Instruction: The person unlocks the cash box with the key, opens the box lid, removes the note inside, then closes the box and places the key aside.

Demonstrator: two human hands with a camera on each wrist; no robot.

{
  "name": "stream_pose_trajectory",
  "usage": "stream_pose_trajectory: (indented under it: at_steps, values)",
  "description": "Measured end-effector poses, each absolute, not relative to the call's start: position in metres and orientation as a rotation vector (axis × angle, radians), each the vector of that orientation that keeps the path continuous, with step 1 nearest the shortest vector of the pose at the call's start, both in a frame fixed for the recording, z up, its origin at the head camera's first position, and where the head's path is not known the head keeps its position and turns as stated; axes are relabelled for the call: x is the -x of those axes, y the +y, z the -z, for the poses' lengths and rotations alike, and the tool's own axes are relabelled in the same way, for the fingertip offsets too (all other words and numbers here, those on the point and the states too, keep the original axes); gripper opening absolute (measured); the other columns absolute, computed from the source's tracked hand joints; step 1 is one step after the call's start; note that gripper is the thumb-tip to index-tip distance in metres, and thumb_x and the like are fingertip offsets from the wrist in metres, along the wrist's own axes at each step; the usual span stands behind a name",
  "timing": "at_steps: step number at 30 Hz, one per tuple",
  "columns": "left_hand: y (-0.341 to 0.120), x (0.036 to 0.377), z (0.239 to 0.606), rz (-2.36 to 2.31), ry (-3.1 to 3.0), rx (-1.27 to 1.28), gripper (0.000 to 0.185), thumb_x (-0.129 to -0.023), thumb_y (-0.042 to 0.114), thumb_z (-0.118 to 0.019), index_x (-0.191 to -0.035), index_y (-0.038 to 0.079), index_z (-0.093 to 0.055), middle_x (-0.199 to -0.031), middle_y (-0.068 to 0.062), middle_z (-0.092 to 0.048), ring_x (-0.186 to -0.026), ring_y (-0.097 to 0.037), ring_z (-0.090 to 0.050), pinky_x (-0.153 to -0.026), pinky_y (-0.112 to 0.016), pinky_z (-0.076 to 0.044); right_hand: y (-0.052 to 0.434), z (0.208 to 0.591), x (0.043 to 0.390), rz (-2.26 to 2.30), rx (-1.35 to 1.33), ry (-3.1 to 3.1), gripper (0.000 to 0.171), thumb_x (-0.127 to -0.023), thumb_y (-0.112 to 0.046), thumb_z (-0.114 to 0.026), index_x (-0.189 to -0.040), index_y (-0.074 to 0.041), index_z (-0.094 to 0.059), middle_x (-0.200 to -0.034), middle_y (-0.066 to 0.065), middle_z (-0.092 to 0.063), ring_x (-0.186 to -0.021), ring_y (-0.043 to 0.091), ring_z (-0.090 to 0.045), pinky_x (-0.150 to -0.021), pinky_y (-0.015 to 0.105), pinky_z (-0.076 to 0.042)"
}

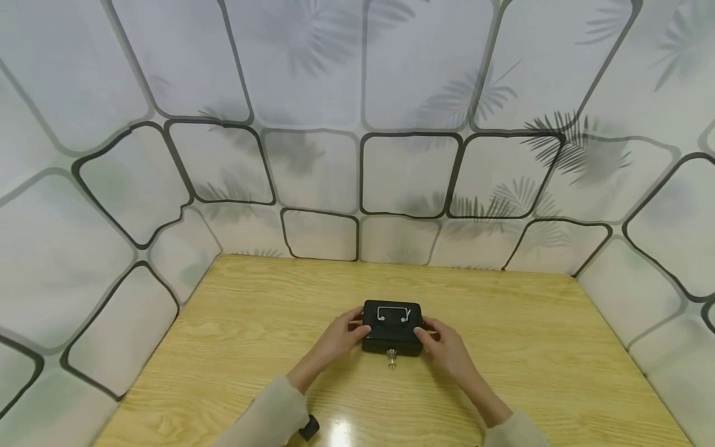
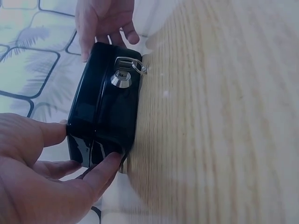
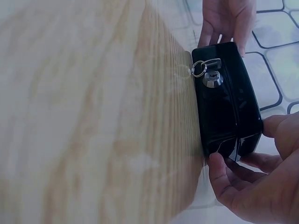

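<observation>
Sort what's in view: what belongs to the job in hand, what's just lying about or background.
Job:
- black box
- key in its lock
- left hand, right hand, holding the box

Lying about or background:
- wooden table
- patterned wall covering
- small dark object by the left sleeve, too unclear to name

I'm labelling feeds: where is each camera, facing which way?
Head: on the head, facing forward and down at the black box; left hand, right hand and sleeves show.
Left wrist: on that wrist, facing the box's lock; left hand near, right beyond.
Right wrist: on that wrist, facing the lock; right hand near, left beyond.
Both wrist views share the key.
</observation>
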State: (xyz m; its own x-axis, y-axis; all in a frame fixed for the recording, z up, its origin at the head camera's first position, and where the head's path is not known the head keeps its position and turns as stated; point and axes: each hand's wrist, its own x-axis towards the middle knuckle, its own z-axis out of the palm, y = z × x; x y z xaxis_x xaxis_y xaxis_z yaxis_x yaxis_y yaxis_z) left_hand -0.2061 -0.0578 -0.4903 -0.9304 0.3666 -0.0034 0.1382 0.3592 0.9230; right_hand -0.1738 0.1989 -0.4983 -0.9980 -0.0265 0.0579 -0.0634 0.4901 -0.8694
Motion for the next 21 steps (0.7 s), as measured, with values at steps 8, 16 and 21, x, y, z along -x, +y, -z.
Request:
stream_pose_trajectory:
  at_steps: [8, 16, 21]
  values:
    - [-0.0585, 0.1975, 0.4895, -1.658, 2.35, -0.436, 0.057, -0.105, 0.01, -0.061, -0.152, -0.013, -0.038, -0.146, -0.032, -0.05, -0.13, -0.048, -0.054, -0.1, -0.05, -0.055, 0.1973, 0.4977, 0.1671, -1.522, -0.098, -2.69, 0.045, -0.102, -0.022, -0.067, -0.137, 0.007, -0.06, -0.123, 0.019, -0.069, -0.101, 0.028, -0.069, -0.067, 0.025, -0.057]
    - [-0.0598, 0.1978, 0.4921, -1.651, 2.367, -0.465, 0.057, -0.105, 0.011, -0.061, -0.151, -0.013, -0.038, -0.143, -0.033, -0.052, -0.128, -0.048, -0.055, -0.102, -0.053, -0.053, 0.1967, 0.5016, 0.166, -1.541, -0.083, -2.678, 0.046, -0.103, -0.022, -0.067, -0.138, 0.006, -0.06, -0.121, 0.018, -0.069, -0.1, 0.027, -0.069, -0.066, 0.025, -0.058]
    - [-0.0599, 0.1995, 0.4944, -1.651, 2.381, -0.501, 0.055, -0.105, 0.011, -0.061, -0.151, -0.013, -0.04, -0.141, -0.033, -0.053, -0.126, -0.048, -0.057, -0.102, -0.053, -0.053, 0.1968, 0.5009, 0.1663, -1.561, -0.068, -2.671, 0.046, -0.102, -0.022, -0.067, -0.138, 0.006, -0.06, -0.121, 0.018, -0.068, -0.099, 0.026, -0.068, -0.063, 0.026, -0.058]
